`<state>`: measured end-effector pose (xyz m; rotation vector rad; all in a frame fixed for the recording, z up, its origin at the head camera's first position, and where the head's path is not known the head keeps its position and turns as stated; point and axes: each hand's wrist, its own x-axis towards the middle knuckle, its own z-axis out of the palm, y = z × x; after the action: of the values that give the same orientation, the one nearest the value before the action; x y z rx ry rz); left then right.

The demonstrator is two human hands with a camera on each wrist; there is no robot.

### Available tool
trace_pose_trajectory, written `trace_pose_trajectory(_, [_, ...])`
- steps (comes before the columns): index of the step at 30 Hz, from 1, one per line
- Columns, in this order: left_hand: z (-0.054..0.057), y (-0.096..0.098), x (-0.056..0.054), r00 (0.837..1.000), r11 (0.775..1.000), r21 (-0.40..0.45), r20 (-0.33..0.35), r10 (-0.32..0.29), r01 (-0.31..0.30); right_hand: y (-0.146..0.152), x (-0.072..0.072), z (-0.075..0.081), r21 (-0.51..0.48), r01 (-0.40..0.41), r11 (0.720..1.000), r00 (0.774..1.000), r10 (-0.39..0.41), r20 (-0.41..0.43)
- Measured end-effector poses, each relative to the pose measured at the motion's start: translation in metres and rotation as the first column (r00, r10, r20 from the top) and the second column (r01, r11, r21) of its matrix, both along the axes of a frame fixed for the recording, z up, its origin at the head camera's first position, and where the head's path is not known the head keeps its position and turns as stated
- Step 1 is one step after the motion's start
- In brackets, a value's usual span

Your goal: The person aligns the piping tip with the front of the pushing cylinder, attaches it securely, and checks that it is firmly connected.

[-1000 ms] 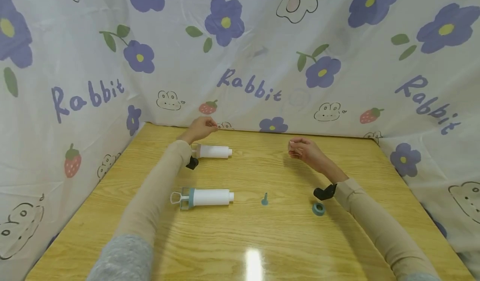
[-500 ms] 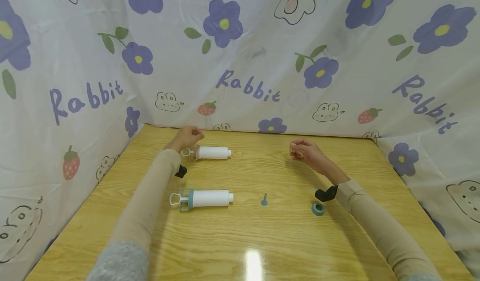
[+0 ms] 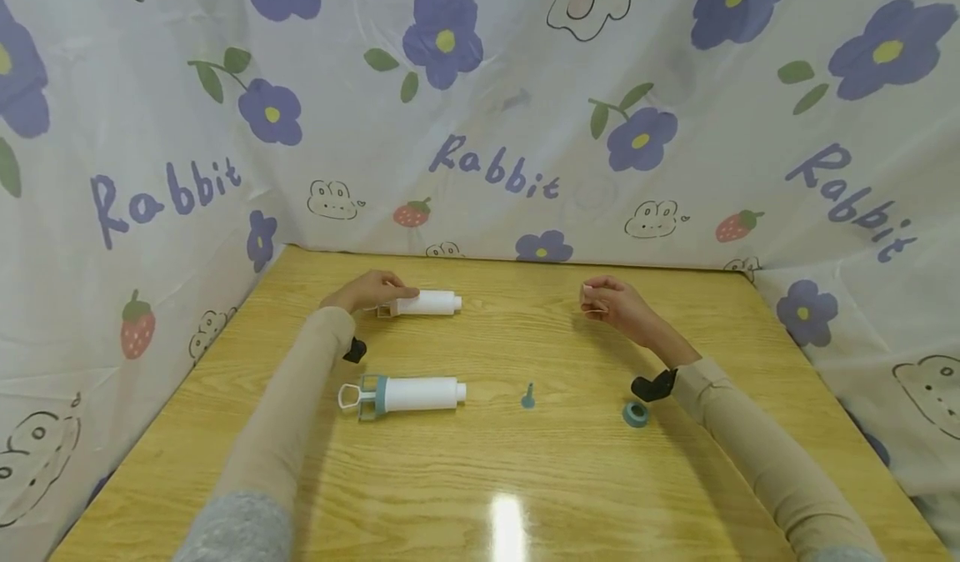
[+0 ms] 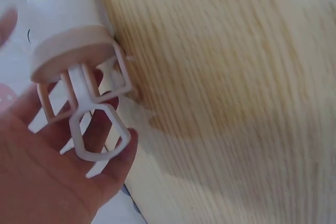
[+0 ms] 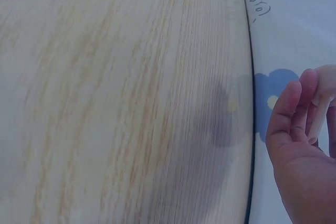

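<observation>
My left hand (image 3: pixel 373 289) is over the collar end of a white piping syringe (image 3: pixel 435 303) lying at the back left of the table; its fingertips overlap the barrel. In the left wrist view, the beige collar (image 4: pixel 73 51) and ring-ended plunger (image 4: pixel 97 132) show in front of the spread fingers, and one fingertip (image 4: pixel 6 24) stands off beside the barrel. On the right, my right hand (image 3: pixel 615 305) is raised over the back of the table, its fingers curled around a small pale beige nozzle (image 5: pixel 321 111), partly hidden by the hand and cut off by the frame edge.
Nearer the front lies a second white piping syringe (image 3: pixel 420 393) with a blue-green collar. A blue-green nozzle (image 3: pixel 528 397) stands right of it, then a blue-green ring cap (image 3: pixel 635 414) near the right forearm. Printed cloth (image 3: pixel 480 128) hangs behind the wooden table (image 3: pixel 420 487).
My left hand has come back from the table's far edge, first leftward, then down and right onto the beige-collared syringe. The right hand stays nearly still with the nozzle.
</observation>
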<state>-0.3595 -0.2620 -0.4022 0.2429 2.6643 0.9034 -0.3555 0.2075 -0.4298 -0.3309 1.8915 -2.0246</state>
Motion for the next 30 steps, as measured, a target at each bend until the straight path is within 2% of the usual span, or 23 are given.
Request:
trace_pose_trajectory(4, [-0.002, -0.004, -0.001, 0.998, 0.999, 0.019, 0.055, -0.042, 0.041, 0.000, 0.000, 0.000, 0.005, 0.000, 1.000, 1.000, 0.000, -0.007])
trace_pose_trajectory(11, [-0.004, -0.005, -0.002, 0.997, 0.997, -0.007, 0.040, -0.073, 0.073, -0.001, 0.002, -0.002, 0.014, 0.005, 1.000, 1.000, -0.005, -0.001])
trace_pose_trajectory(18, [-0.002, -0.001, -0.003, 0.996, 0.996, 0.019, 0.039, -0.083, 0.083, -0.002, 0.001, -0.004, 0.035, 0.004, 0.999, 1.000, -0.004, -0.009])
trace_pose_trajectory(24, [0.010, 0.012, -0.008, 0.994, 0.993, 0.030, 0.001, -0.112, 0.112, -0.005, 0.000, -0.004, 0.035, -0.004, 0.999, 1.000, 0.005, -0.016])
trace_pose_trajectory(30, [0.027, 0.031, -0.011, 0.992, 0.991, 0.032, 0.005, -0.129, 0.129, -0.006, -0.001, -0.004, 0.040, -0.012, 0.999, 1.000, 0.013, -0.025])
